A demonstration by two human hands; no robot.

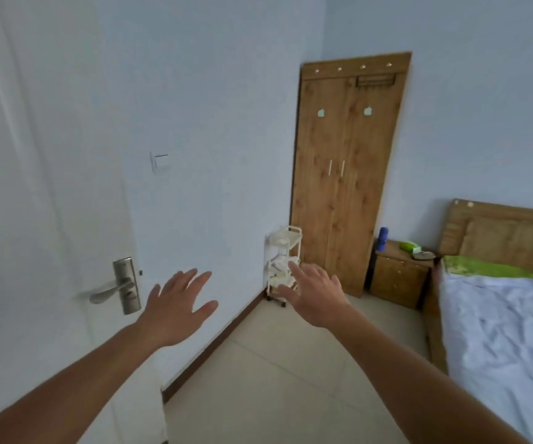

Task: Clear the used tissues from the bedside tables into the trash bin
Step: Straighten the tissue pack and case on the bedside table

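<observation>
Both bare arms reach forward into the room with nothing in either hand. The left hand [178,304] is spread wide, fingers straight and fanned apart, back of the hand toward the camera, held in the air in front of the white door [44,187] and just right of its brushed-metal lever handle [121,288] without touching it. The right hand [314,293] is likewise wide, its fingers extended and relaxed, pointing toward the small white three-tier rolling cart [282,251] that stands in the corner against the pale blue wall [220,123]; the hand overlaps the cart in the view, but contact cannot be told. Right of the cart stands a tall wooden two-door wardrobe [345,174], and beside that a low wooden bedside table [399,280], well apart from both hands. On the table's top sit a blue bottle [383,239], a green tissue packet [410,246], and a small pale object [423,255] next to it, too blurred to say whether it is a used tissue. The bed with a wooden headboard [508,232] and a crumpled light blue sheet [499,331] fills the right side, over a beige tiled floor [274,379].
</observation>
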